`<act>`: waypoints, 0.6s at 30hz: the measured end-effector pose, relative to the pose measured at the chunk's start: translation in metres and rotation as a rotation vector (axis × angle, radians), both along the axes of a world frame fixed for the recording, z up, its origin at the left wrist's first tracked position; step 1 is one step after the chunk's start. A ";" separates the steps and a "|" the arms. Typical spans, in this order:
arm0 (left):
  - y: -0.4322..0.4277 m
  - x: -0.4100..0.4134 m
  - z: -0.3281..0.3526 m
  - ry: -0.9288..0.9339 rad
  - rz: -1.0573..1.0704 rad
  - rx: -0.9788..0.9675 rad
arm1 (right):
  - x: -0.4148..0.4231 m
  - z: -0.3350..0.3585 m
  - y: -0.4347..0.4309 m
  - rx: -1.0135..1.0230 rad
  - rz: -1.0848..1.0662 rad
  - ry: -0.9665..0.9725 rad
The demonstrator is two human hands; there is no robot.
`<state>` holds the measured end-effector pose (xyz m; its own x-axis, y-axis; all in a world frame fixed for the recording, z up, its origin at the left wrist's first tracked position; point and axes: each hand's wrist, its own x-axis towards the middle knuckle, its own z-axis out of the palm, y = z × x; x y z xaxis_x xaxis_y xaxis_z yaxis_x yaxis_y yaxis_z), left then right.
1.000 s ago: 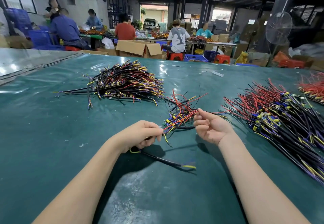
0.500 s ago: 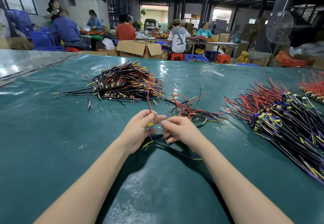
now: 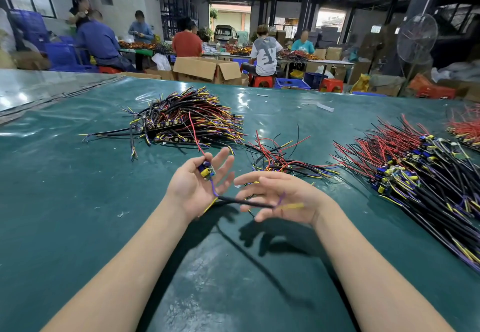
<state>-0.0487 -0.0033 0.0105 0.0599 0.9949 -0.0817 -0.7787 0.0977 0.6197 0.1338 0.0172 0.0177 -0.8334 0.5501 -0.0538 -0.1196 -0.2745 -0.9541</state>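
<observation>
1. Risk of dropping the module point(image 3: 206, 171): only lying on the upturned left hand point(image 3: 200, 189), fingers straight and spread, nothing curled over it. A tilt of the palm, or a tug on the cable point(image 3: 246, 202), probably enough to send it onto the desk point(image 3: 78, 215).
2. Risk of losing the cable as well: merely draped across the right hand point(image 3: 280, 199), likewise wide open, blurred, gripping nothing. Could slide off and yank at the module's joints.
3. Risk of a snag: red wire point(image 3: 195, 134) rising from the module in front of the left pile point(image 3: 187, 121). Might catch among those strands.
4. Module itself: a small board carrying blue and yellow cylinders, held above the desk, near the middle, between the piles.
5. Below it, a purple lead running into the black sheath. Purple and yellow ends at the far tip, smeared, over the right palm.
6. Further out: tangle point(image 3: 280, 160) just behind the hands, right pile point(image 3: 415, 176) well apart.
</observation>
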 end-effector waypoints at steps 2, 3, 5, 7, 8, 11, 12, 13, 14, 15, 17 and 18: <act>-0.001 0.002 0.000 -0.008 -0.016 -0.003 | -0.007 -0.004 -0.002 0.014 -0.085 -0.050; -0.002 0.006 -0.001 0.009 -0.035 -0.005 | -0.014 -0.007 -0.003 0.035 -0.130 -0.085; -0.004 0.012 -0.004 0.065 -0.066 -0.014 | -0.029 -0.014 -0.006 0.115 -0.198 -0.132; -0.004 0.017 -0.007 0.119 -0.077 -0.029 | -0.039 -0.018 -0.009 0.251 -0.281 -0.215; -0.004 0.019 -0.008 0.149 -0.078 -0.032 | -0.042 -0.020 -0.009 0.333 -0.323 -0.259; -0.002 0.025 -0.010 0.232 -0.069 -0.033 | -0.046 -0.024 -0.007 0.474 -0.414 -0.321; -0.001 0.025 -0.011 0.270 -0.059 -0.031 | -0.045 -0.024 -0.007 0.454 -0.421 -0.309; 0.000 0.023 -0.011 0.321 -0.051 -0.024 | -0.044 -0.023 -0.006 0.402 -0.416 -0.274; 0.001 0.020 -0.011 0.376 -0.050 -0.016 | -0.042 -0.022 -0.005 0.337 -0.400 -0.229; 0.001 0.016 -0.011 0.420 -0.054 -0.008 | -0.040 -0.020 -0.005 0.276 -0.379 -0.188; 0.001 0.009 -0.012 0.482 -0.051 0.003 | -0.038 -0.018 -0.005 0.201 -0.343 -0.163; 0.000 0.007 -0.013 0.510 -0.040 0.012 | -0.039 -0.018 -0.006 0.184 -0.338 -0.173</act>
